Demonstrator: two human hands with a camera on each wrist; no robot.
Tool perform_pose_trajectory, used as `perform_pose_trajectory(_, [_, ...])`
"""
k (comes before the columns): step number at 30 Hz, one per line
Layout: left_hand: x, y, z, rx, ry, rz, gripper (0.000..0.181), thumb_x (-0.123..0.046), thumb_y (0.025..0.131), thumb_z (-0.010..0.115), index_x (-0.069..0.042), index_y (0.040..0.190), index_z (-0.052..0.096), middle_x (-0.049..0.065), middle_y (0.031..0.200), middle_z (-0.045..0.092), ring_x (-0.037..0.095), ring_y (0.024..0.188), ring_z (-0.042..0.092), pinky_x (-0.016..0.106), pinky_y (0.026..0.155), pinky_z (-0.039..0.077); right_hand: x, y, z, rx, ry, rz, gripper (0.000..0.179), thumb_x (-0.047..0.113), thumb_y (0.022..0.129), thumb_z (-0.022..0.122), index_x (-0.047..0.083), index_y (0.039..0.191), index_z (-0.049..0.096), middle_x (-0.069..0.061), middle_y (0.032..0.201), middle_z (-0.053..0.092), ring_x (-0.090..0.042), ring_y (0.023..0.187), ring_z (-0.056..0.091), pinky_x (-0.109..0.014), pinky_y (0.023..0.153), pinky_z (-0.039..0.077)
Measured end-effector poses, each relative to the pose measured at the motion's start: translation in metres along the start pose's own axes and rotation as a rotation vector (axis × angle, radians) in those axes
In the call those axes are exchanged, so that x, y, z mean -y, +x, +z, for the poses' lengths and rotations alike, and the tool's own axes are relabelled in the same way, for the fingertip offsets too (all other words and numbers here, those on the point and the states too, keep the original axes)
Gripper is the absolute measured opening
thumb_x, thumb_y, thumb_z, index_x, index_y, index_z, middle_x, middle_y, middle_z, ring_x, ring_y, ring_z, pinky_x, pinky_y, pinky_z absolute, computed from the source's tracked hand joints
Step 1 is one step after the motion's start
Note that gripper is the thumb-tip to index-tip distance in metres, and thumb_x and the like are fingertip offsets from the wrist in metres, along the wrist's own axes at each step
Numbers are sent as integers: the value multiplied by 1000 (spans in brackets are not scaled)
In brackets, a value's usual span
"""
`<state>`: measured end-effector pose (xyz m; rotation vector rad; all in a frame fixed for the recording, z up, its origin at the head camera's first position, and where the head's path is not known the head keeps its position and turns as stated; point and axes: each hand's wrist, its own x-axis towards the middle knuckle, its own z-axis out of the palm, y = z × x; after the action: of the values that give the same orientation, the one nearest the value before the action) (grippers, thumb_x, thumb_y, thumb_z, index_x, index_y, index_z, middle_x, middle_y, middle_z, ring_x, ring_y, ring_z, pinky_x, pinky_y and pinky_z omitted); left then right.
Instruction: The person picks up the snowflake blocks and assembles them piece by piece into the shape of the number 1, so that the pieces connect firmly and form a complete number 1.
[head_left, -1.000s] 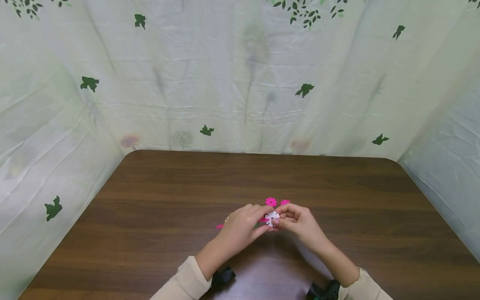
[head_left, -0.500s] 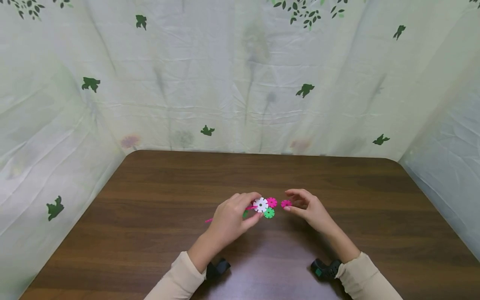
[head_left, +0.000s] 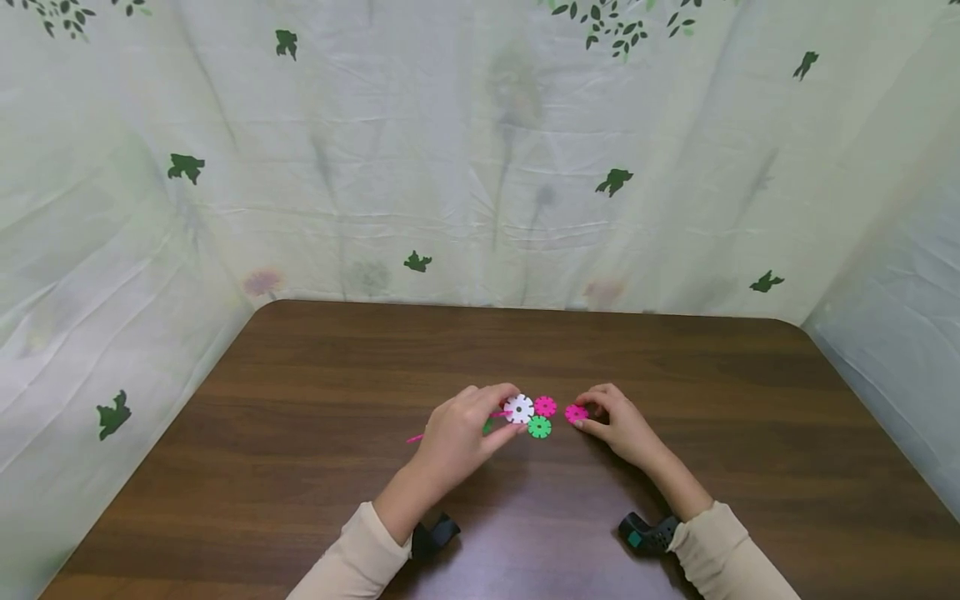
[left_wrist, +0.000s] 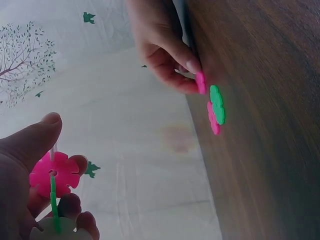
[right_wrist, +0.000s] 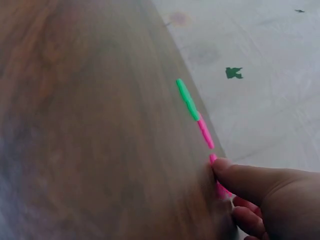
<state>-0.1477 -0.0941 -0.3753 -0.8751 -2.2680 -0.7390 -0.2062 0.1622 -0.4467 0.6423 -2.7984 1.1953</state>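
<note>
My left hand [head_left: 461, 433] grips a chain of slotted plastic discs joined edge to edge. At its near end a white disc [head_left: 518, 409] faces up between thumb and fingers, and a pink disc [left_wrist: 64, 172] and a green one [left_wrist: 53, 200] join on behind it. Part of this chain is hidden by the palm. Thumb and fingers of my right hand [head_left: 618, 429] pinch a single pink disc [head_left: 576, 413] low over the table. Between the hands lie a loose pink disc [head_left: 545, 406] and a loose green disc [head_left: 539, 427], their edges close together.
The brown wooden table [head_left: 337, 358] has rounded far corners. Behind it hangs a pale curtain [head_left: 465, 167] with green leaf and bird prints. Black wrist devices [head_left: 648, 533] sit under both beige sleeves [head_left: 735, 546].
The hands have parted: the left drew back leftward with the disc chain, uncovering the loose green disc. My right hand moved right and took hold of a pink disc, shifting it slightly rightward.
</note>
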Motion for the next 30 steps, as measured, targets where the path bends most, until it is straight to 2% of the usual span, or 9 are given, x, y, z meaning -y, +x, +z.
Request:
perform_pose_trajectory(6, [-1, 0, 0, 6, 15, 19, 39, -21, 69, 78, -8, 102, 62, -4, 82, 61, 9, 65, 49, 16, 50, 39, 8, -2, -6, 15, 62, 10, 24, 11, 80, 67, 14, 101, 55, 3, 77, 55, -14, 68, 49, -28, 58, 42])
perform_pose_trajectory(9, [-1, 0, 1, 8, 19, 24, 40, -22, 69, 78, -8, 102, 61, -4, 82, 62, 9, 65, 49, 17, 50, 40, 15, -4, -11, 6, 140, -9, 22, 11, 82, 65, 14, 103, 58, 2, 79, 58, -15, 69, 52, -27, 60, 44])
perform_pose_trajectory(13, [-2, -1, 2, 16, 16, 22, 39, -22, 70, 78, -8, 102, 61, -4, 82, 62, 9, 65, 50, 17, 50, 40, 29, -5, -19, -22, 252, -40, 24, 9, 83, 63, 8, 106, 59, -4, 85, 62, -20, 72, 56, -27, 60, 46])
perform_pose_trajectory(18, [-3, -2, 4, 37, 22, 13, 38, -24, 70, 77, -9, 101, 61, -5, 83, 61, 9, 64, 49, 18, 51, 40, 54, -8, -24, -26, 337, -82, 18, 8, 81, 65, 3, 98, 59, -6, 84, 61, -28, 73, 57, -31, 59, 48])
perform_pose_trajectory(22, [-4, -3, 6, 56, 28, 5, 38, -27, 71, 77, -9, 101, 61, -5, 83, 61, 8, 63, 48, 17, 50, 40, 69, -12, -25, -18, 363, -125, 13, 8, 80, 67, 6, 91, 60, -4, 84, 61, -24, 72, 57, -34, 60, 50])
perform_pose_trajectory(30, [-7, -3, 8, 90, 11, 9, 38, -28, 72, 76, -9, 100, 61, -4, 85, 63, 8, 65, 51, 17, 52, 42, 84, -17, -22, -50, 358, -251, 16, -4, 76, 66, 6, 88, 63, -3, 84, 62, -14, 71, 55, -26, 57, 47])
